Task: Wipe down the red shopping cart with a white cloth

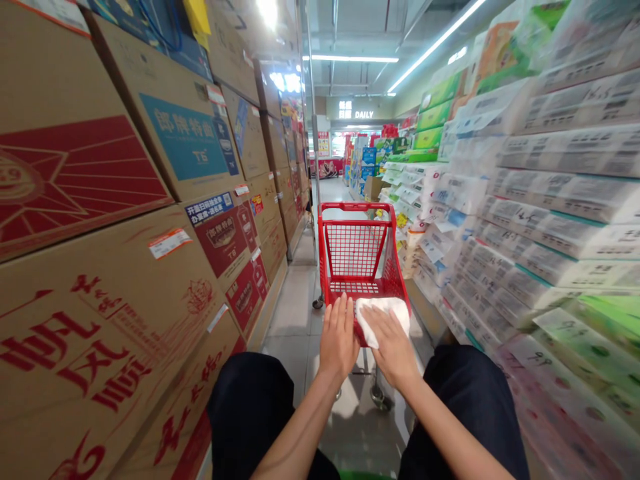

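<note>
A red plastic shopping cart (357, 223) stands upright right in front of my knees, its grid back and slotted base facing me. Flat on the cart's near end lies my left hand (340, 337), fingers stretched out and holding nothing. Beside it, my right hand (390, 340) presses a white cloth (400, 311) against the cart's near right corner. The fingers of that hand lie extended over the cloth, which is bunched under the palm. Part of the cart's near edge is hidden by both hands and the cloth.
Stacked cardboard cartons (115, 320) wall the left side. Piled white tissue packs (545, 153) rise on the right, close to the cart. A metal post (316, 167) stands left of the cart. Tiled floor (295, 300) runs along the aisle, and cart wheels (380, 395) show below.
</note>
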Demonstrator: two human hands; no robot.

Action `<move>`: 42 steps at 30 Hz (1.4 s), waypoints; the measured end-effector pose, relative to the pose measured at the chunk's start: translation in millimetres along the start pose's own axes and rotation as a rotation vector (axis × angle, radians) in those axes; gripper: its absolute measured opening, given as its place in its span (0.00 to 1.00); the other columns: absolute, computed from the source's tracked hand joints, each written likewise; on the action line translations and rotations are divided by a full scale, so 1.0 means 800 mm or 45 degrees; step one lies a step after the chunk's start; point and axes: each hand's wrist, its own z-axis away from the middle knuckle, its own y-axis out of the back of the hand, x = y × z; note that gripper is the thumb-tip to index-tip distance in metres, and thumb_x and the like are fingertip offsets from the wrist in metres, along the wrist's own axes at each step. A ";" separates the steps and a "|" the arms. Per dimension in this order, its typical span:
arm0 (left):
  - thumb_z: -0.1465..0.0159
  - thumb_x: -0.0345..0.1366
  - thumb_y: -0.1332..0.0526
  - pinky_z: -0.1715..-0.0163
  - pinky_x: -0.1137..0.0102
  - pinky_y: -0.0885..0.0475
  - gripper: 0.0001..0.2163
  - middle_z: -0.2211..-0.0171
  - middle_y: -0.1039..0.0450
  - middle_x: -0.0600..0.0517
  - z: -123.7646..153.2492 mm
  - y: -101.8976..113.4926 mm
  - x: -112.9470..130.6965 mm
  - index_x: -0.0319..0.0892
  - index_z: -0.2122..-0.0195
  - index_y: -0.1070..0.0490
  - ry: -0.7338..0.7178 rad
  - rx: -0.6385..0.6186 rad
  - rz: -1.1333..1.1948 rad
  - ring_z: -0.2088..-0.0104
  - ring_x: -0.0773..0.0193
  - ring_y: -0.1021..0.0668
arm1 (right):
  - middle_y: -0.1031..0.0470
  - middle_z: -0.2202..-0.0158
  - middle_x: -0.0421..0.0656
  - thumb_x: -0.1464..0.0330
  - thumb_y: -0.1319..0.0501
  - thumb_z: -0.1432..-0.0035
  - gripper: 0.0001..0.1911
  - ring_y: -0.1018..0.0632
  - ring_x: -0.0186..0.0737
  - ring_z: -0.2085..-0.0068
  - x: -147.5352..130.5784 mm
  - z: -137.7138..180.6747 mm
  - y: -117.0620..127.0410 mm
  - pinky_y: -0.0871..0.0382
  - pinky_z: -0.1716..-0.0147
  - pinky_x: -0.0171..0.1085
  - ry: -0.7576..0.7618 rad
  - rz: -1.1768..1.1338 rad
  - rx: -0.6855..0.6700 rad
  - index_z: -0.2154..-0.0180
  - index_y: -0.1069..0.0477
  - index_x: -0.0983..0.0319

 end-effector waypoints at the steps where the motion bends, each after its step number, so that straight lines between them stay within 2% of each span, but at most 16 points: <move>1: 0.42 0.27 0.43 0.32 0.45 0.47 0.45 0.27 0.62 0.44 0.000 0.001 0.000 0.40 0.27 0.69 -0.003 -0.002 0.010 0.29 0.47 0.50 | 0.43 0.31 0.44 0.77 0.49 0.43 0.43 0.41 0.48 0.31 -0.008 -0.004 -0.002 0.51 0.31 0.56 0.021 -0.004 -0.022 0.28 0.58 0.58; 3: 0.42 0.28 0.43 0.32 0.46 0.48 0.45 0.27 0.63 0.44 -0.001 0.003 -0.001 0.40 0.27 0.69 -0.015 -0.013 0.016 0.29 0.48 0.50 | 0.46 0.29 0.44 0.77 0.49 0.44 0.44 0.43 0.47 0.31 -0.013 -0.007 -0.001 0.49 0.32 0.55 0.075 -0.004 -0.059 0.28 0.61 0.58; 6: 0.40 0.27 0.45 0.31 0.49 0.49 0.42 0.27 0.64 0.45 -0.002 0.006 -0.001 0.40 0.27 0.67 -0.041 -0.049 -0.021 0.28 0.50 0.52 | 0.50 0.28 0.42 0.78 0.49 0.46 0.46 0.46 0.46 0.29 0.005 0.003 0.010 0.50 0.31 0.54 0.104 0.019 -0.115 0.28 0.62 0.58; 11: 0.39 0.26 0.47 0.31 0.51 0.49 0.40 0.27 0.65 0.45 -0.005 0.007 0.011 0.38 0.27 0.66 -0.080 -0.110 -0.054 0.28 0.51 0.52 | 0.53 0.28 0.40 0.78 0.49 0.45 0.46 0.48 0.49 0.29 0.057 0.039 0.038 0.53 0.31 0.58 -0.071 0.085 -0.062 0.28 0.62 0.55; 14: 0.39 0.26 0.46 0.31 0.49 0.48 0.41 0.27 0.64 0.46 -0.007 0.003 0.024 0.39 0.27 0.67 -0.098 -0.115 -0.051 0.28 0.50 0.52 | 0.53 0.28 0.39 0.77 0.50 0.43 0.44 0.48 0.50 0.29 0.070 0.050 0.041 0.52 0.32 0.59 -0.152 0.093 0.008 0.28 0.62 0.54; 19: 0.39 0.28 0.45 0.31 0.50 0.49 0.40 0.27 0.65 0.46 -0.009 0.001 0.037 0.38 0.27 0.64 -0.093 -0.127 -0.052 0.28 0.50 0.52 | 0.53 0.28 0.40 0.77 0.52 0.40 0.42 0.49 0.51 0.29 0.067 0.051 0.037 0.49 0.33 0.61 -0.191 0.025 0.073 0.28 0.63 0.53; 30: 0.39 0.29 0.44 0.31 0.51 0.50 0.41 0.27 0.63 0.43 -0.009 -0.003 0.029 0.39 0.28 0.66 -0.081 -0.103 -0.135 0.28 0.52 0.51 | 0.54 0.27 0.40 0.78 0.52 0.41 0.43 0.52 0.49 0.28 0.060 0.050 0.038 0.52 0.31 0.59 -0.169 -0.072 0.049 0.28 0.64 0.54; 42: 0.42 0.25 0.44 0.31 0.53 0.47 0.40 0.28 0.56 0.43 -0.004 0.016 0.015 0.37 0.28 0.59 -0.063 -0.100 -0.213 0.29 0.54 0.48 | 0.55 0.27 0.41 0.78 0.51 0.40 0.43 0.54 0.48 0.28 0.048 0.042 0.034 0.53 0.31 0.58 -0.093 -0.071 0.001 0.28 0.64 0.55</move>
